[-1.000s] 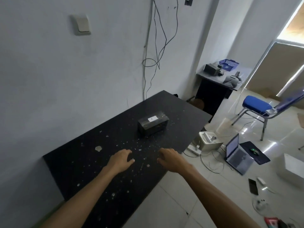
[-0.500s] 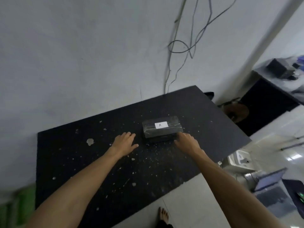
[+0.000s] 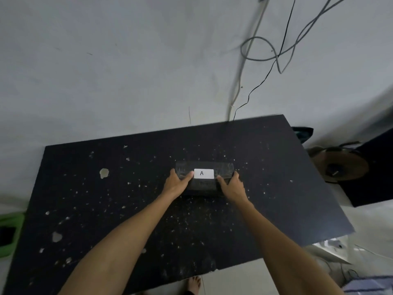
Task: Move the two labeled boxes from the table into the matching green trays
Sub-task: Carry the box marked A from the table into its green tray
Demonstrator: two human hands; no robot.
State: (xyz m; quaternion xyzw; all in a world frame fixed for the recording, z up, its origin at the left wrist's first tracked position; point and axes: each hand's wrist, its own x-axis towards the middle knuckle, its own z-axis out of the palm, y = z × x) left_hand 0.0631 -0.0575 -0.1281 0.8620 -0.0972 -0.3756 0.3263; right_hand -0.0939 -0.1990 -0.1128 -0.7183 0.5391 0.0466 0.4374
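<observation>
A dark box (image 3: 204, 167) with a white label marked "A" lies on the black speckled table (image 3: 106, 199), a little right of its middle. My left hand (image 3: 177, 184) is clasped on the box's left end, thumb on top beside the label. My right hand (image 3: 231, 187) is clasped on its right end. The box still rests on the table. A green tray (image 3: 11, 222) shows only partly at the far left edge, beside the table, with something dark inside. No second box is in view.
A grey wall stands right behind the table, with loose cables (image 3: 274, 56) hanging down it at the upper right. A dark cabinet (image 3: 374, 171) and a round brownish object (image 3: 340, 165) sit on the floor to the right. My bare foot (image 3: 194, 284) is by the table's front edge.
Both hands went forward from the bare table top and closed on the two ends of box A. The view swung left and down, and the green tray came into sight.
</observation>
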